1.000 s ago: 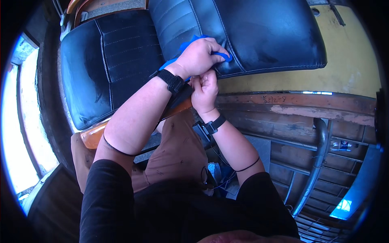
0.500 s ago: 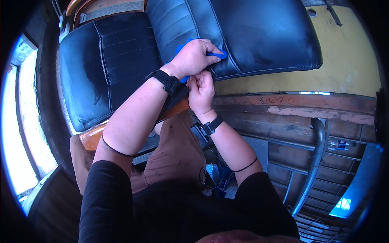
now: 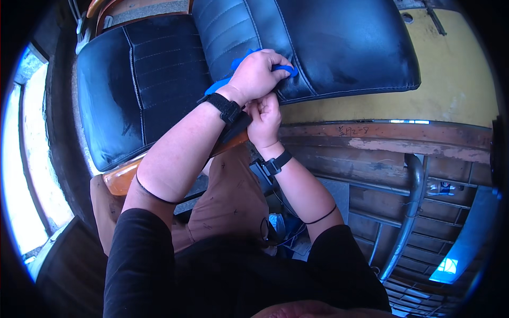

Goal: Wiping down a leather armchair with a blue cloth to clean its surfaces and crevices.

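Note:
My left hand (image 3: 258,74) is closed around a blue tool (image 3: 239,59) and presses it against the lower edge of a black padded seat cushion (image 3: 339,47). Only bits of the blue tool show beyond the fingers. My right hand (image 3: 263,117) sits just below it, fingers curled at the cushion's edge; what it grips is hidden by the left hand. Both wrists wear black bands.
A second black cushion (image 3: 143,85) with an orange-brown frame (image 3: 119,180) lies to the left. A yellow panel (image 3: 445,85) and rusty metal bars (image 3: 408,212) run along the right. My brown trouser leg (image 3: 228,196) is below the hands.
Both hands have stayed at the cushion's edge, with only slight shifting of the left hand and the blue tool.

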Demonstrator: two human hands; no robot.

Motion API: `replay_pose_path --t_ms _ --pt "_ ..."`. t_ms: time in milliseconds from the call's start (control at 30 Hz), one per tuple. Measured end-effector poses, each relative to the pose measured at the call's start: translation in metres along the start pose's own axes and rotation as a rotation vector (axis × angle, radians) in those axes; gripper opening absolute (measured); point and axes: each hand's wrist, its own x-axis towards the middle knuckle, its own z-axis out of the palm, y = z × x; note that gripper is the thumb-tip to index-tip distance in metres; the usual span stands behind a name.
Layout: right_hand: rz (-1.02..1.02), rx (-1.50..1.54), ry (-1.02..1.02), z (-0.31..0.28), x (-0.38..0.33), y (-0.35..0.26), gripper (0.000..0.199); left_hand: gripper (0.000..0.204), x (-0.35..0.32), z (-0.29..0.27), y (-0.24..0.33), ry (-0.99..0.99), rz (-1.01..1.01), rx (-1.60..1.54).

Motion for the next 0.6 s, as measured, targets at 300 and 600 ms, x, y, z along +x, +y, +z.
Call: replay_pose_path --t_ms 300,600 --pt "-0.018 0.004 0.044 0.003 0.001 -0.004 0.01 0.021 0.0 0.003 -0.007 0.173 -0.131 -0.045" --pt "0.005 0.035 0.054 0.003 0.0 0.0 0.009 0.021 0.001 -0.006 -0.003 -0.047 0.028 -0.028"
